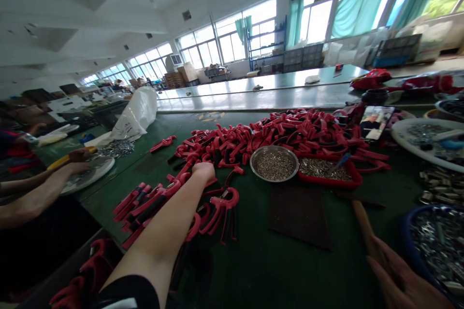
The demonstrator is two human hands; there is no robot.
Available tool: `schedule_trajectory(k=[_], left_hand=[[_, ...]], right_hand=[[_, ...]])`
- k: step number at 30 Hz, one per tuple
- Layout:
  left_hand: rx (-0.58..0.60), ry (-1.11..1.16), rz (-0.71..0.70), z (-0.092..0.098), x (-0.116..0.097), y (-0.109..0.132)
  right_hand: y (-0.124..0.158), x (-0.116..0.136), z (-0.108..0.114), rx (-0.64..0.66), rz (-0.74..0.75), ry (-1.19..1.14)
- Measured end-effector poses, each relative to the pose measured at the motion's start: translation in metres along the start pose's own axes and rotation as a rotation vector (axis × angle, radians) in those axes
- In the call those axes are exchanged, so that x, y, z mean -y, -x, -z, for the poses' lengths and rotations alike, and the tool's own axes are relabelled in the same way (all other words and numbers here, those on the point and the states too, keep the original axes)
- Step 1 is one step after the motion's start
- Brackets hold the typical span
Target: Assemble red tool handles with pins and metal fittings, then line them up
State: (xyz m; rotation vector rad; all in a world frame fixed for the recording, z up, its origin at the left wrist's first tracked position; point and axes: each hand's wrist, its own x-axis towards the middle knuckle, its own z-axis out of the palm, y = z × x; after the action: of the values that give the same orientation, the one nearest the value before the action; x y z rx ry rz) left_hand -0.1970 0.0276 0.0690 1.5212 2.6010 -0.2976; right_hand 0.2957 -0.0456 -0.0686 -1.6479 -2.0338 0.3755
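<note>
Curling over a heap of red plastic clamps [152,200] left of the steel bowl [274,176], the left hand [203,171] is much the nearer, the clamps' long bodies slanting up toward it — fingers hidden, so clamped or not I cannot tell; the right hand [402,275], fingers apart, lies right of the bowl beside a wooden handle [364,224]

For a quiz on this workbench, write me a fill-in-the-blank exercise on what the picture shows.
1. The left hand is above the edge of a spread of ____ parts.
2. The right hand, at the lower right corner, is nearest a handle made of ____.
3. The basin beside that hand has a ____ rim.
4. The round steel bowl sits to the ____ of the red tray in the picture.

Missing words: red; wood; blue; left.
</note>
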Motion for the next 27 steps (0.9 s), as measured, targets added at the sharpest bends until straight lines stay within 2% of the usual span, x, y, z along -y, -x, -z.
schedule_trajectory(k=[3,6,9,10,12,16,18,21,24,26,27], left_hand=[[-0.011,0.04,0.041,-0.014,0.009,-0.022],[-0.084,0.11,0.017,-0.022,0.02,-0.027],[-0.195,0.156,-0.023,-0.024,0.018,-0.024],[-0.236,0.182,-0.042,-0.024,0.013,-0.022],[-0.238,0.309,-0.086,-0.028,-0.003,-0.02],[-0.052,0.609,-0.136,-0.044,-0.048,-0.018],[-0.054,0.683,-0.137,-0.049,-0.064,-0.018],[-0.085,0.841,-0.11,-0.041,-0.071,-0.017],[-0.107,1.033,-0.1,-0.02,-0.063,-0.012],[-0.072,1.334,-0.12,-0.006,-0.061,-0.001],[-0.011,1.511,-0.147,-0.002,-0.063,0.008]], right_hand=[[0.0,0.008,0.003,0.089,-0.133,0.033],[0.0,0.015,0.006,0.097,-0.145,0.049],[-0.002,0.021,0.008,0.097,-0.128,0.068],[-0.003,0.022,0.009,0.098,-0.121,0.074],[-0.005,0.024,0.01,0.079,-0.088,0.075],[-0.005,0.028,0.012,0.056,-0.064,0.09],[-0.003,0.032,0.014,0.067,-0.073,0.107],[-0.001,0.038,0.02,0.138,-0.047,0.148],[-0.009,0.047,0.031,0.297,-0.041,0.279],[-0.026,0.058,0.04,0.365,-0.018,0.384],[-0.04,0.064,0.045,0.373,-0.001,0.429]])
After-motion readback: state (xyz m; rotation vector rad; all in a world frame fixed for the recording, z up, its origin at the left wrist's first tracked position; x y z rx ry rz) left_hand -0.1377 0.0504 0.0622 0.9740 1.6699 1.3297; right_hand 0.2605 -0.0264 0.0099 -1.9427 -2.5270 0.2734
